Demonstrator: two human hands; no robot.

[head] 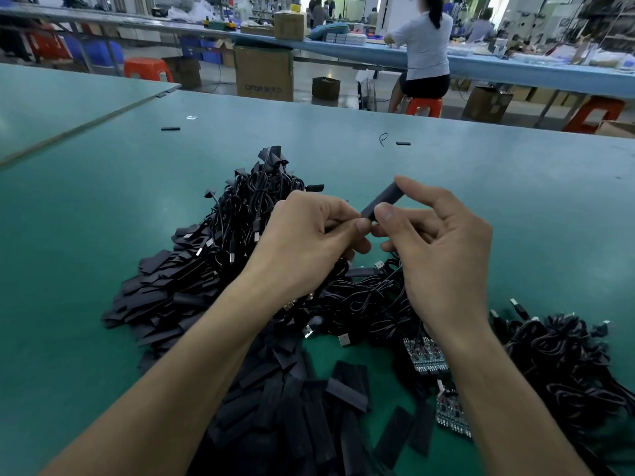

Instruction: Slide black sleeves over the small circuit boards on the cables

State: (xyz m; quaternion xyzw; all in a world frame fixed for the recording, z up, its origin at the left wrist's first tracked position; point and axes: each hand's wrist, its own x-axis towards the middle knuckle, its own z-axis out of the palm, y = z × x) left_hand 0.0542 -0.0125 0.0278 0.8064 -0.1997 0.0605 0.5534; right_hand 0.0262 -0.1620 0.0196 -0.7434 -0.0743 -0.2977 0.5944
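A black sleeve (381,202) is raised above the green table (515,201), tilted up to the right. My right hand (436,242) pinches it between thumb and forefinger. My left hand (309,235) pinches its lower end, fingers curled; whatever it holds there is hidden by the fingers. Below lie a heap of black cables (247,214) with sleeved ends, loose flat black sleeves (292,400) near me, and bare small circuit boards (426,355) on cables under my right wrist.
A second bundle of black cables (556,352) lies at the right. Two stray sleeves (170,128) lie far out on the table. Beyond the far edge are cardboard boxes (264,72), orange stools and a seated person (426,53) at another bench.
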